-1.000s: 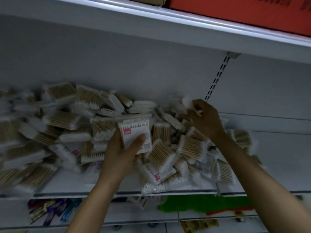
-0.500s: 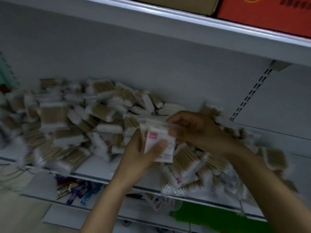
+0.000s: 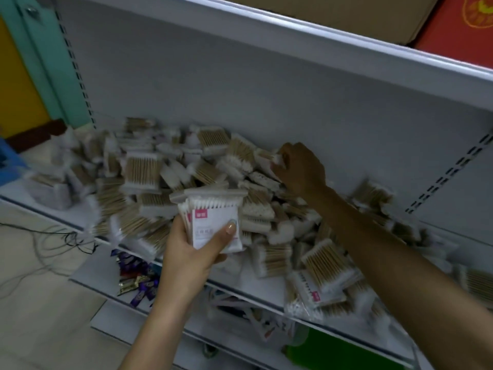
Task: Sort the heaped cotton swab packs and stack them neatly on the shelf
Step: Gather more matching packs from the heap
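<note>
Now right hand (image 3: 301, 169) has reached back, pinching a cotton swab pack (image 3: 268, 156).
Left hand (image 3: 192, 252) clutches the stack (image 3: 213, 225); heap (image 3: 144, 172) between them.

Up at one o'clock sits a brown cardboard box (image 3: 346, 14), and just beside it at two o'clock a red box (image 3: 458, 30) with a gold emblem. Ten o'clock: a teal post (image 3: 40, 62) against a yellow wall (image 3: 16, 84). Dark cables (image 3: 66, 239) tangle on the floor at eight o'clock. Purple and gold sweets (image 3: 136, 279) at seven, a green package (image 3: 333, 351) at five.
</note>
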`<state>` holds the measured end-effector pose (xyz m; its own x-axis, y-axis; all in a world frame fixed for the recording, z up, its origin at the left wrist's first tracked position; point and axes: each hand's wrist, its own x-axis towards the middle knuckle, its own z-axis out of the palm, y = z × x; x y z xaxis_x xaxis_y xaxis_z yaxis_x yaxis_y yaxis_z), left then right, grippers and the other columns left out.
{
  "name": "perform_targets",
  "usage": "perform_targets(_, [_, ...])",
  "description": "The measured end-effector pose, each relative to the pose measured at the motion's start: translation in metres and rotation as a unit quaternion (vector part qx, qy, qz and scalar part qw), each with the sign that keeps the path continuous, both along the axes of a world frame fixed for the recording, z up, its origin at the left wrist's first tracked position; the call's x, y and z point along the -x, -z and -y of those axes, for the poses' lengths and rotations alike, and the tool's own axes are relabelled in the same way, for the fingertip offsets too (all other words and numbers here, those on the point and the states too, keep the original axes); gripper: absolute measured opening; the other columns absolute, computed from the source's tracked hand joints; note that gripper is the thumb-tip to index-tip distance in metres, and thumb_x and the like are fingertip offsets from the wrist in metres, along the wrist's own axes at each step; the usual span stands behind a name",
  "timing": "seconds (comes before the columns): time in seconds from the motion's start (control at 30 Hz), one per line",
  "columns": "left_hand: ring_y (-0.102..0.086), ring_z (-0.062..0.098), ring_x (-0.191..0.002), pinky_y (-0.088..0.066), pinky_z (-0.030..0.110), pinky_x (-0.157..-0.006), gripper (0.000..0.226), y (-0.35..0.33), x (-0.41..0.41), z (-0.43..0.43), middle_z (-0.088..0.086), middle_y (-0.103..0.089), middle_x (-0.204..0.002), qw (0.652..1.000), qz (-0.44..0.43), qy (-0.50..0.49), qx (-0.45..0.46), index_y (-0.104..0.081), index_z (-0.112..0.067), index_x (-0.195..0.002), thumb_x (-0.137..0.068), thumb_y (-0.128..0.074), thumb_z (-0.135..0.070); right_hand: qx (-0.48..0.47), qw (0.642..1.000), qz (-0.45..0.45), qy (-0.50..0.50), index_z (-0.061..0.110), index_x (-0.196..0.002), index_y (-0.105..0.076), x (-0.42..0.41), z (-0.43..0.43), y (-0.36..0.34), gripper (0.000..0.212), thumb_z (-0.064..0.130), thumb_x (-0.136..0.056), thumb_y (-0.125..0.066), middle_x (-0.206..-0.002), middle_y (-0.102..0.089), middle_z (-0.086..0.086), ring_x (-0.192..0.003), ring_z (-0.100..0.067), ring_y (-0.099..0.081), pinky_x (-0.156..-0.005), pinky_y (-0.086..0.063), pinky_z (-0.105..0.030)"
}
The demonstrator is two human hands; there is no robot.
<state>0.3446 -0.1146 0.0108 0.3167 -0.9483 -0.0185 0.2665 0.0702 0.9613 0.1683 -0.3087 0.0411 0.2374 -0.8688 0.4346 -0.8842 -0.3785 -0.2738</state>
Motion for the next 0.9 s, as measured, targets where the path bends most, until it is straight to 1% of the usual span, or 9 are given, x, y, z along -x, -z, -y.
perform_targets(0.13, [-0.071,0.010,-0.082,-0.057,0.023,-0.060,0.050,0.000,0.003,0.004,-0.009,-0.074,-0.091,0.999,-0.051,0.010,-0.012,-0.060,-0.022,-0.113,-0.065,-0.071,-0.035,-0.039,0.983,0.176,0.030,0.004,-0.094,-0.059,0.010,-0.017,-0.022,0.025,0.027,-0.089,-0.065,-0.088,-0.063,-0.008,-0.078,-0.020,-0.059,-0.063,-0.045,-0.028])
perform_targets(0.27, [-0.071,0.012,-0.084,-0.058,0.024,-0.064,0.025,-0.001,0.017,0.012,-0.003,-0.071,-0.099,0.995,-0.089,0.033,-0.016,-0.058,-0.025,-0.110,-0.087,-0.062,-0.017,-0.216,0.859,0.464,-0.011,0.004,-0.103,-0.057,0.023,-0.069,-0.042,0.015,0.012,-0.091,-0.061,-0.096,-0.066,-0.015,-0.076,-0.019,-0.066,-0.064,-0.059,-0.027])
perform_targets(0.4, [-0.071,0.016,-0.088,-0.059,0.026,-0.066,0.030,-0.006,0.029,0.017,0.000,-0.072,-0.102,0.995,-0.085,0.055,-0.006,-0.058,-0.018,-0.117,-0.088,-0.063,-0.012,-0.246,0.825,0.508,-0.034,0.011,-0.106,-0.060,0.044,-0.110,-0.043,0.016,0.011,-0.091,-0.058,-0.106,-0.068,-0.013,-0.094,-0.025,-0.067,-0.073,-0.058,-0.032])
perform_targets(0.5, [-0.070,0.017,-0.093,-0.059,0.028,-0.068,0.036,-0.005,0.034,0.020,0.004,-0.071,-0.108,0.995,-0.077,0.070,0.003,-0.056,-0.015,-0.121,-0.086,-0.066,-0.011,-0.259,0.808,0.526,-0.056,0.012,-0.103,-0.059,0.054,-0.131,-0.046,0.025,0.018,-0.079,-0.064,-0.100,-0.072,-0.006,-0.096,-0.021,-0.069,-0.071,-0.058,-0.028])
perform_targets(0.57, [-0.070,0.014,-0.092,-0.057,0.023,-0.065,0.038,-0.005,0.037,0.021,0.002,-0.071,-0.109,0.994,-0.076,0.084,0.004,-0.055,-0.017,-0.121,-0.085,-0.066,-0.011,-0.270,0.817,0.503,-0.079,0.008,-0.098,-0.060,0.058,-0.141,-0.049,0.030,0.018,-0.071,-0.066,-0.094,-0.073,-0.002,-0.093,-0.017,-0.069,-0.069,-0.056,-0.024])
perform_targets(0.63, [-0.070,0.013,-0.094,-0.057,0.024,-0.067,0.039,-0.005,0.039,0.023,0.002,-0.070,-0.111,0.992,-0.072,0.105,0.001,-0.055,-0.017,-0.122,-0.085,-0.066,-0.013,-0.284,0.855,0.418,-0.119,0.010,-0.098,-0.065,0.059,-0.147,-0.055,0.030,0.019,-0.070,-0.068,-0.096,-0.073,0.002,-0.091,-0.011,-0.068,-0.070,-0.055,-0.021])
perform_targets(0.73, [-0.066,0.014,-0.105,-0.055,0.038,-0.087,0.045,-0.003,0.040,0.024,-0.001,-0.068,-0.118,0.988,-0.052,0.143,0.017,-0.056,-0.022,-0.125,-0.084,-0.070,-0.036,-0.269,0.912,0.249,-0.185,0.028,-0.104,-0.068,0.048,-0.151,-0.061,0.031,0.021,-0.074,-0.072,-0.103,-0.070,0.014,-0.096,0.000,-0.064,-0.081,-0.051,-0.015])
perform_targets(0.8, [-0.062,0.012,-0.113,-0.050,0.038,-0.094,0.058,-0.004,0.044,0.022,-0.007,-0.066,-0.121,0.983,-0.025,0.181,0.025,-0.053,-0.026,-0.130,-0.081,-0.068,-0.055,-0.210,0.942,0.177,-0.193,0.032,-0.100,-0.066,0.034,-0.148,-0.057,0.026,0.025,-0.078,-0.076,-0.099,-0.067,0.024,-0.097,0.007,-0.060,-0.081,-0.044,-0.008])
perform_targets(0.9, [-0.063,0.008,-0.109,-0.051,0.023,-0.087,0.062,-0.002,0.048,0.020,-0.008,-0.068,-0.117,0.982,0.006,0.183,0.041,-0.053,-0.021,-0.128,-0.075,-0.081,-0.036,-0.070,0.965,0.138,-0.211,0.028,-0.098,-0.067,0.015,-0.139,-0.046,0.027,0.040,-0.074,-0.072,-0.099,-0.060,0.020,-0.099,0.005,-0.053,-0.084,-0.037,-0.006])
